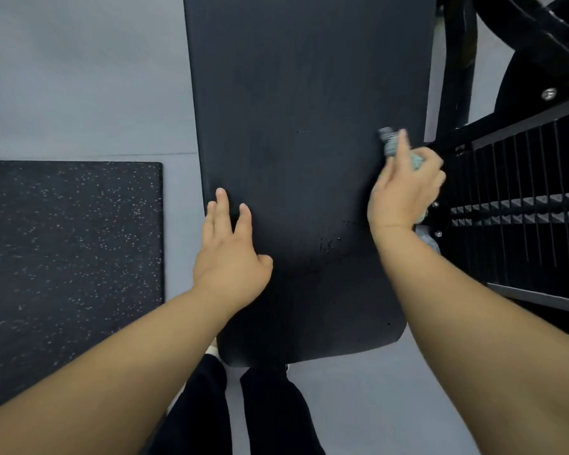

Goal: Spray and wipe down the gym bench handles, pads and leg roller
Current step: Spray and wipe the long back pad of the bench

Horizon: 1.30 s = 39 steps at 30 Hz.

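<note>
1. Two bare forearms reach forward from the bottom edge, above legs in black trousers [270,415].
2. The left hand [230,254] lies flat on the black bench pad [303,93] near its left edge, fingers straight and spread.
3. The right hand [404,195] is at the pad's right edge, fingers curled round a grey-green cloth [391,146]. The cloth is blurred, and its end sticks out past the fingertips.
4. A speckled black mat [69,241] lies on the grey floor [79,77], left of the pad.
5. A black machine frame [523,208] stands just beside the pad's right edge.
</note>
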Tool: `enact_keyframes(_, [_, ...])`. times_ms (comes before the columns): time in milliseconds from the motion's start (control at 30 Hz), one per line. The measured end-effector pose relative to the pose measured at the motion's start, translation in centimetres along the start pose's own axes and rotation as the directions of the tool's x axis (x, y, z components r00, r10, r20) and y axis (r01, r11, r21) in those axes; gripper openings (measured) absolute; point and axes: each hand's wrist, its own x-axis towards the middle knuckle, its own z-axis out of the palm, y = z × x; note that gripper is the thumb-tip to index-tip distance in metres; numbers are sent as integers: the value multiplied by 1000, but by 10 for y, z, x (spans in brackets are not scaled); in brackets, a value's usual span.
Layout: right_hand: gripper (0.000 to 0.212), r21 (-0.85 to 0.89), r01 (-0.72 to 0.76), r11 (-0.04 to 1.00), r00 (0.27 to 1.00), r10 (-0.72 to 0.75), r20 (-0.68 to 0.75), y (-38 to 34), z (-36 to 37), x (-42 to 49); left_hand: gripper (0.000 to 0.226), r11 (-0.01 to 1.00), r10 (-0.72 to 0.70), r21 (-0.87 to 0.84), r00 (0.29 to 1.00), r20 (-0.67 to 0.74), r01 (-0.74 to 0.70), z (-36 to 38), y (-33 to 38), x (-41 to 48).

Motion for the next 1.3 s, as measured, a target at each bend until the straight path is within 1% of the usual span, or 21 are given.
enact_keyframes(67, [45,20,-320,947,947,321,-19,-28,6,-3,74,1000,-22,7,1000,-9,22,1,5,2])
enact_keyframes(100, [47,45,-337,940,941,338,-5,-48,9,-12,73,1000,-31,2,999,-13,31,2,7,2])
enact_keyframes(133, [48,87,-262,961,965,262,2,-69,12,-25,73,999,-38,-7,999,-17,38,2,7,2])
enact_keyframes(200, [47,148,68,987,994,-80,74,-99,12,-60,71,998,-41,-42,999,-26,40,2,6,2])
enact_keyframes(267, [45,195,409,891,879,-443,178,-100,8,-87,69,997,-29,-73,999,-45,26,1,3,1])
enact_keyframes(333, [42,211,587,781,767,-620,162,-76,7,-73,66,995,-29,-99,997,-72,22,0,2,0])
enact_keyframes(367, [41,177,593,785,776,-617,134,-59,6,-62,65,993,-40,-113,996,-82,31,1,3,0])
enact_keyframes(400, [40,126,550,825,822,-562,91,-39,6,-51,64,991,-55,-126,995,-88,44,1,5,0])
enact_keyframes(500, [39,99,317,943,943,-325,74,19,-1,-24,65,990,-78,-127,990,-114,64,8,14,1])
enact_keyframes(567, [41,170,182,968,974,-201,103,21,-2,-25,67,993,-68,-109,986,-150,52,16,21,3])
enact_keyframes(633, [46,196,148,969,977,-174,125,-2,0,-44,69,995,-58,-86,982,-179,43,23,27,3])
enact_keyframes(700, [46,231,322,918,916,-364,168,-25,-1,-74,70,998,-26,-64,980,-197,13,30,31,2])
enact_keyframes(800, [40,367,620,694,680,-708,191,-13,-3,-88,69,997,75,-12,977,-199,-78,38,34,0])
enact_keyframes(833, [41,363,677,641,626,-760,174,2,-3,-76,69,996,93,7,978,-184,-93,41,34,-1])
enact_keyframes(867, [42,332,702,630,619,-770,153,14,-1,-62,68,995,100,26,980,-174,-97,42,33,-1])
enact_keyframes(933, [41,243,616,749,747,-653,121,46,-3,-31,68,993,106,64,981,-163,-97,46,35,0])
enact_keyframes(1000, [40,228,344,911,911,-383,153,67,-10,-9,69,993,99,83,980,-173,-86,49,37,0])
enact_keyframes(1067, [41,238,58,970,980,-101,171,63,-13,-14,72,991,96,111,979,-178,-77,51,38,2])
enact_keyframes(1100, [42,233,15,972,986,-53,158,55,-13,-27,73,989,96,129,980,-174,-74,53,39,2])
enact_keyframes(1200, [45,266,178,947,955,-231,184,38,-16,-94,75,984,97,164,979,-179,-68,55,37,4])
enact_keyframes(1300, [51,326,381,865,829,-476,295,55,-32,-150,78,977,109,199,978,-179,-73,54,34,3])
